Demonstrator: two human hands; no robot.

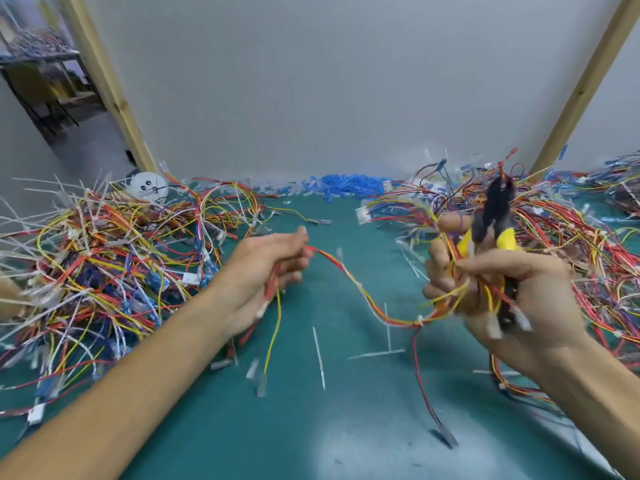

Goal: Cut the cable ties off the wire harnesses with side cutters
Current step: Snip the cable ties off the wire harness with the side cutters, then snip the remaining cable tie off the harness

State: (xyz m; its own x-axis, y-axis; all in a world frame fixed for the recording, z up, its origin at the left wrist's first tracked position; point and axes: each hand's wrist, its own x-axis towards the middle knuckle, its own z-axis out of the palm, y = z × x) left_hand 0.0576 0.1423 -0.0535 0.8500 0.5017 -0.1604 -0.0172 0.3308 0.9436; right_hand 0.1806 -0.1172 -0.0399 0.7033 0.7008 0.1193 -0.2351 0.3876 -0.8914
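Observation:
A wire harness (363, 292) of red, orange and yellow wires sags between my two hands above the green mat. My left hand (266, 268) grips one end of it, and loose wire ends hang below the palm. My right hand (491, 289) holds the other end together with the side cutters (493, 216), whose black jaws point up and whose yellow handles sit in my fist. A white cable tie (420, 320) sits on the harness near my right hand. The view is blurred by motion.
A big tangle of harnesses with white ties (104, 258) lies left, and another tangle (571, 244) lies right. Cut white tie pieces (318, 355) lie scattered on the green mat (277, 427). Blue connectors (349, 185) are heaped along the grey back wall. Wooden posts stand at both sides.

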